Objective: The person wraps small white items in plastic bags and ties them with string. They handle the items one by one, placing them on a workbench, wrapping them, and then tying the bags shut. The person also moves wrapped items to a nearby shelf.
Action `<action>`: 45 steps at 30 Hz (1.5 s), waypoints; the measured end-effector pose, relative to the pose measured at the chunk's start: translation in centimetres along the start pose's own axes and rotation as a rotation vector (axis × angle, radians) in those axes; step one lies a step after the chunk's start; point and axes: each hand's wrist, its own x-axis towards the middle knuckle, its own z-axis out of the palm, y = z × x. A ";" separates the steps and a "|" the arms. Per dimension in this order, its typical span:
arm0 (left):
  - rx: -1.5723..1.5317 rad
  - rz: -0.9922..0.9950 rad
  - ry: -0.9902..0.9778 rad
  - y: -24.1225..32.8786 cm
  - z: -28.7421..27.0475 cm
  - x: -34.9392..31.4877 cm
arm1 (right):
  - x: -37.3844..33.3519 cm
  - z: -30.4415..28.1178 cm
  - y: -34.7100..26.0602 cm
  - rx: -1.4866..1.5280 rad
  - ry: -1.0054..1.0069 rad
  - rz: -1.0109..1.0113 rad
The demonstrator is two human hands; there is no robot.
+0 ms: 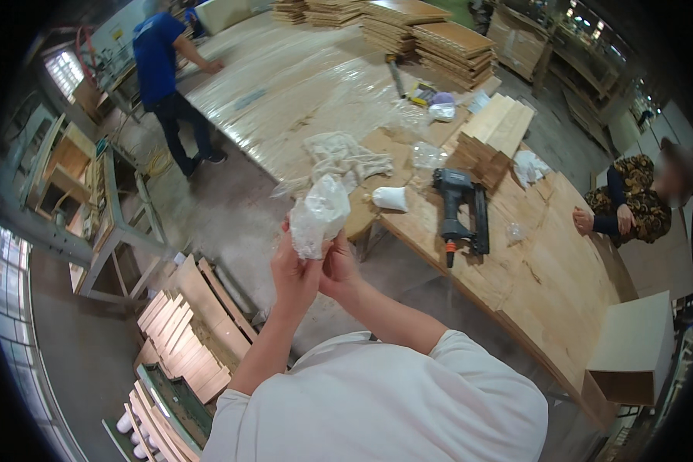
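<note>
A clear, crinkled plastic bag [321,214] with something whitish inside is held up in front of me, between both hands. My left hand [295,268] grips its lower left side, with the fingers partly hidden behind it. Close against it, my right hand [339,269] pinches the bag's lower right edge. Just beyond lies a rumpled off-white cloth [346,158] at the table corner. To the right of the bag, a small white pouch or bottle [390,199] lies on its side. Farther right rests a black pneumatic nail gun [458,202] with an orange-red hose fitting.
The wooden worktable [547,285] runs toward the lower right, where a white box [631,346] stands. Wood strips [493,138], a hammer [395,75] and stacked panels [454,50] lie farther back. One person [158,65] works at far left; another [639,192] sits at right.
</note>
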 end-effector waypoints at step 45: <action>0.582 0.462 -0.682 -28.1 15.2 19.8 | 0.1 -4.9 -23.4 0.113 0.045 -0.953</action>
